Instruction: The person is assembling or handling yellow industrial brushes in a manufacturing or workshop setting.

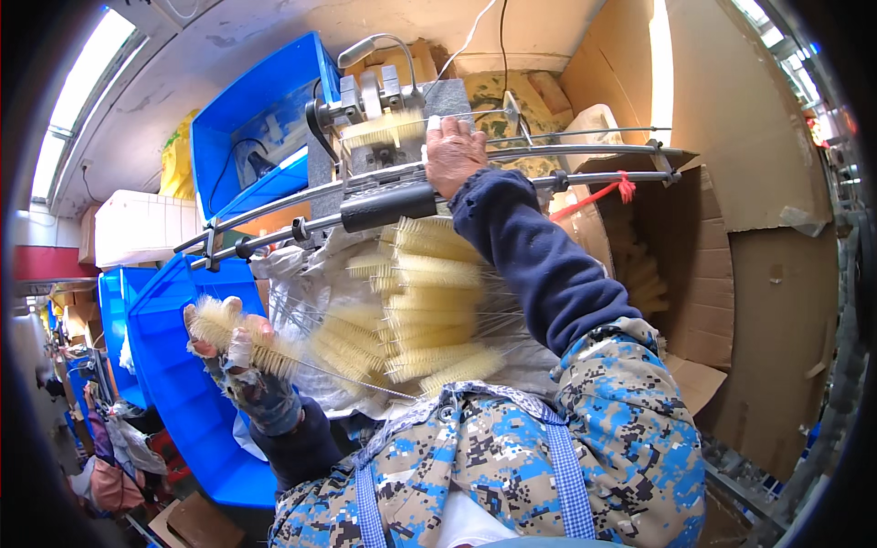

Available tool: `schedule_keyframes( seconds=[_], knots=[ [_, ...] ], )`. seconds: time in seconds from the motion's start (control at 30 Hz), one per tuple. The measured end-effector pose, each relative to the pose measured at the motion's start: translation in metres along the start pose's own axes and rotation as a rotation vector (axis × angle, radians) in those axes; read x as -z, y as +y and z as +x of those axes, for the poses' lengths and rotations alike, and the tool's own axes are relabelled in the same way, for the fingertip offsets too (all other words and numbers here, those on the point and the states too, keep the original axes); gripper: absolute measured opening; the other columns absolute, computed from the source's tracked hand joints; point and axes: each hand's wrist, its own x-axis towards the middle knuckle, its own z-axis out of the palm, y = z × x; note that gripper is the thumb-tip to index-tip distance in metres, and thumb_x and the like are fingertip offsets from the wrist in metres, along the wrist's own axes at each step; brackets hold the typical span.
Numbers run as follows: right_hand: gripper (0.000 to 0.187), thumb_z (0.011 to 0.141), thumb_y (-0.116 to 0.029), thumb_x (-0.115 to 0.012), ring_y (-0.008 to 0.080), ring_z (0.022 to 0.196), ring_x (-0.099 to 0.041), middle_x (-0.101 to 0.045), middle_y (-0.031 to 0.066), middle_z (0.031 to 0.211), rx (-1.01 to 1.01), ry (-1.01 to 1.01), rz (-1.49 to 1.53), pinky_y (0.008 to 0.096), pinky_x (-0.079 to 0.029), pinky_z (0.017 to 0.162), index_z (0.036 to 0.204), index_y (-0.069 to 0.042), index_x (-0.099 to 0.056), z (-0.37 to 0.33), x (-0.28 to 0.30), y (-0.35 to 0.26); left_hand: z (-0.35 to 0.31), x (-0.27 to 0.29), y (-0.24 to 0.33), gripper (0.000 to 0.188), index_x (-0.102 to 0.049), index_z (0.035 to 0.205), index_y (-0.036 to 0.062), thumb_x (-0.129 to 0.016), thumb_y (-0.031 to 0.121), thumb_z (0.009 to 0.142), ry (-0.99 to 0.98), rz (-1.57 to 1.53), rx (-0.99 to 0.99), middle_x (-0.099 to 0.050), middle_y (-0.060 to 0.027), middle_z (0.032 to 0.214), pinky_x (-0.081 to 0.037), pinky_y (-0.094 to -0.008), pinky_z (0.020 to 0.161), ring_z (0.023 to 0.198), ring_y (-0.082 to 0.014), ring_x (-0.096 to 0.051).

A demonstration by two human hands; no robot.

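My left hand (239, 342), in a torn glove with white wrapping on a finger, is closed around a bottle brush (219, 321) with cream bristles. Its thin twisted-wire stem runs down to the right, across my lap. My right hand (454, 157) lies palm down at the machine (370, 100), fingers stretched forward with gaps between them. They touch or nearly touch the right end of another cream bottle brush (384, 130), which sits crosswise in the machine. What is under the palm is hidden. Between my arms lies a pile of cream brushes (429, 301) on whitish sacking.
Metal rails (603, 151) with a black roller (388, 208) cross in front of the machine. A blue bin (260, 119) stands at the back left, and another blue bin (187, 374) beside my left arm. An open cardboard box (676, 247) holding brushes is at the right. A red tie (624, 187) hangs on the rail.
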Motion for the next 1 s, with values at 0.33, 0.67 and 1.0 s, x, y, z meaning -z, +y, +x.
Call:
schedule_keyframes(
  seconds=[0.33,0.67,1.0],
  knots=[
    [0.029,0.075,-0.006,-0.044,0.0284,0.101,-0.046,-0.048,0.0172,0.103,0.112,-0.081,-0.014,0.0394,-0.040,0.080,0.102,0.003,-0.049,0.012,-0.001,-0.040,-0.003,-0.008,-0.017,0.060,-0.028,0.128,0.0087,-0.059,0.025,0.080,0.076,0.076,-0.066,-0.048,-0.0178,0.102,-0.047,-0.0273,0.054,0.063,-0.0206,-0.052],
    [0.021,0.077,-0.009,-0.047,0.0280,0.099,-0.046,-0.049,0.0130,0.101,0.052,0.136,-0.217,0.0398,-0.042,0.078,0.096,-0.004,-0.055,0.008,0.031,0.082,-0.001,0.032,-0.037,0.043,-0.037,0.122,0.0165,-0.054,0.014,0.083,-0.059,0.015,-0.085,-0.046,-0.0204,0.108,-0.050,-0.0320,0.057,0.069,-0.0233,-0.054],
    [0.014,0.072,-0.007,-0.051,0.0327,0.072,-0.059,-0.059,0.0181,0.077,0.269,-0.305,0.032,0.0390,-0.047,0.063,0.085,-0.003,-0.057,-0.077,0.113,0.106,0.023,0.053,0.001,0.040,-0.041,0.121,0.0110,-0.052,0.017,0.083,-0.113,1.176,-0.760,-0.051,-0.0138,0.106,-0.046,-0.0294,0.061,0.072,-0.0181,-0.053]
  ],
)
